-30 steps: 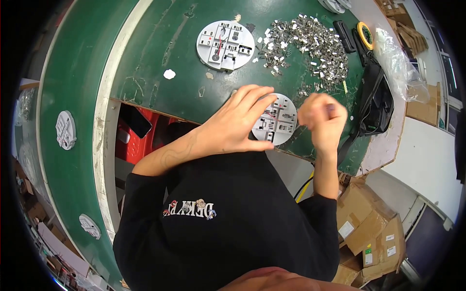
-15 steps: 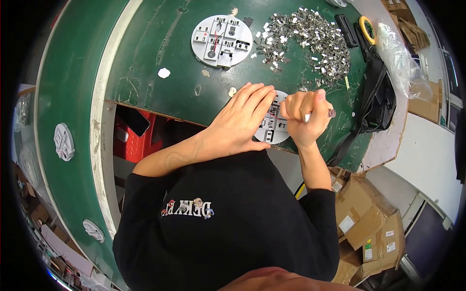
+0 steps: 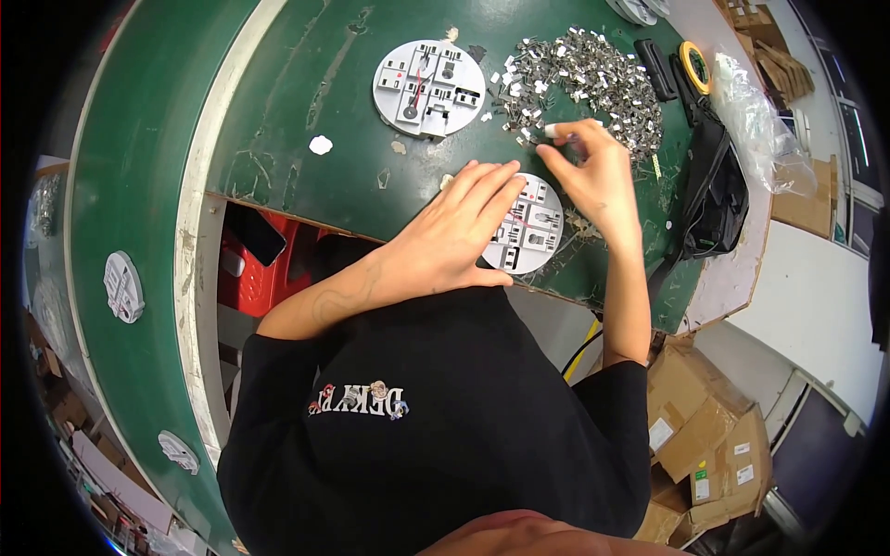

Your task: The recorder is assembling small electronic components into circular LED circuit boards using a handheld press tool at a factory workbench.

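My left hand (image 3: 464, 221) lies flat, fingers stretched out, over the left part of a round pale grey plastic housing (image 3: 540, 222) near the bench's front edge. Raised blocks, slots and a thin red wire show on its uncovered part. Beyond it, my right hand (image 3: 598, 176) is at the near edge of a pile of small metal and white pieces (image 3: 593, 79). Its fingers curl, with the thumb and a white-covered fingertip slightly apart. Something dark shows within the curled fingers; its kind I cannot make out. A second such housing (image 3: 429, 90) sits farther back.
On the green bench (image 3: 306, 102) at right are a black bag (image 3: 718, 185), a yellow tape roll (image 3: 695, 67) and clear plastic wrap (image 3: 751, 120). A green belt (image 3: 139, 213) with more housings runs at left. Below are a red stool (image 3: 250, 292) and cardboard boxes (image 3: 695, 398).
My right hand has moved from a fist above the near housing forward to the pile's edge, its thumb and fingertip opening out. My left hand stays on the housing.
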`<state>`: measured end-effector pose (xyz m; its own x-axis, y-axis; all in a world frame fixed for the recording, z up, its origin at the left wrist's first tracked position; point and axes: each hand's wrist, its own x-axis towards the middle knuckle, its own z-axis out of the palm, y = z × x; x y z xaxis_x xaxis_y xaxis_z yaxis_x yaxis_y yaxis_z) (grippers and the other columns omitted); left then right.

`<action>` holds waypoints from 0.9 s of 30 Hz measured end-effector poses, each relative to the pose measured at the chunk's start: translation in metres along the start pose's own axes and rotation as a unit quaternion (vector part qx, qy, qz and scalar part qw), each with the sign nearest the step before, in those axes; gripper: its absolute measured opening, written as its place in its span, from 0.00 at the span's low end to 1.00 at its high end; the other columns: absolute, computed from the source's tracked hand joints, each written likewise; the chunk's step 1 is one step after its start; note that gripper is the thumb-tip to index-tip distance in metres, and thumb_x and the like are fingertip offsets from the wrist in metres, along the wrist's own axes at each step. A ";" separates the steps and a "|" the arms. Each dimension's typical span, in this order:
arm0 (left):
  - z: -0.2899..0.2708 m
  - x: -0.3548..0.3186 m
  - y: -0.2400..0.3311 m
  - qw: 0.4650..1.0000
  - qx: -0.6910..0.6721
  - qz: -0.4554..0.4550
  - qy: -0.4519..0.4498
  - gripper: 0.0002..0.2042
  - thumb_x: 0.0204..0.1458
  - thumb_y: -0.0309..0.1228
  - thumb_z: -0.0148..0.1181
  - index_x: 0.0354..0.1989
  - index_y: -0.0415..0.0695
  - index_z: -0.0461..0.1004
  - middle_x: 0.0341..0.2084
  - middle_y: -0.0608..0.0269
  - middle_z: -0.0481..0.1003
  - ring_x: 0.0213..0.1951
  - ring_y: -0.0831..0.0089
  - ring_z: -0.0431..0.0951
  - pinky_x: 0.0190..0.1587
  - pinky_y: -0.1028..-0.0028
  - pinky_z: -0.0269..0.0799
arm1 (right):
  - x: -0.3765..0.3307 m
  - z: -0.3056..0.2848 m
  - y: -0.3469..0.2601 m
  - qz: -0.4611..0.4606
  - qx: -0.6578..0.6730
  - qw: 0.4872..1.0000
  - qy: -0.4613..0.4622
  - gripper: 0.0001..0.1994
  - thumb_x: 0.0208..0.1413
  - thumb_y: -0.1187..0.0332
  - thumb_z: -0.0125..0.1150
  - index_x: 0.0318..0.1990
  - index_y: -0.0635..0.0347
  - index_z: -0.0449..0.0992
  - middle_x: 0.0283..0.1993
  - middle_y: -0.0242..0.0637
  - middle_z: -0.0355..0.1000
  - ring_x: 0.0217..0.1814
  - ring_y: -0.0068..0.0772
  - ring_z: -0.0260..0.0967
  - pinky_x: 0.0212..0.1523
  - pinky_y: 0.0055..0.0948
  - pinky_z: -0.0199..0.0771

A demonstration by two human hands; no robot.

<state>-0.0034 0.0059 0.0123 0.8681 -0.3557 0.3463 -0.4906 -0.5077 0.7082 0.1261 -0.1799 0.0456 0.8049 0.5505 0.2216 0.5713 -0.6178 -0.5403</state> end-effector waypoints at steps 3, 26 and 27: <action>-0.019 0.010 -0.008 0.998 -0.018 -0.006 0.064 0.43 0.38 0.38 0.75 0.62 0.32 0.61 0.63 0.40 0.60 0.65 0.46 0.58 0.65 0.55 0.60 | -0.001 0.006 -0.002 0.014 -0.004 1.000 0.002 0.07 0.50 0.74 0.66 0.36 0.66 0.79 0.31 0.37 0.73 0.19 0.25 0.60 0.22 0.27 0.62; -0.056 -0.023 -0.019 0.984 0.050 -0.150 0.081 0.44 0.34 0.29 0.72 0.66 0.40 0.62 0.66 0.50 0.59 0.65 0.52 0.60 0.63 0.61 0.64 | 0.001 0.002 -0.005 0.047 -0.012 0.999 -0.016 0.10 0.48 0.74 0.65 0.39 0.65 0.80 0.32 0.35 0.76 0.25 0.29 0.66 0.29 0.27 0.68; -0.054 -0.024 -0.018 0.985 0.048 -0.148 0.078 0.44 0.34 0.29 0.72 0.66 0.40 0.62 0.67 0.50 0.59 0.65 0.52 0.60 0.63 0.61 0.64 | 0.002 -0.001 -0.007 0.086 0.009 0.996 -0.031 0.09 0.48 0.74 0.65 0.39 0.65 0.80 0.34 0.35 0.76 0.26 0.30 0.67 0.30 0.27 0.69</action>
<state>-0.0112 0.0663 0.0248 0.9714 -0.0600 0.2299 -0.2135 -0.6448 0.7339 0.1237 -0.1750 0.0505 0.8786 0.4717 0.0742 0.4225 -0.6957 -0.5809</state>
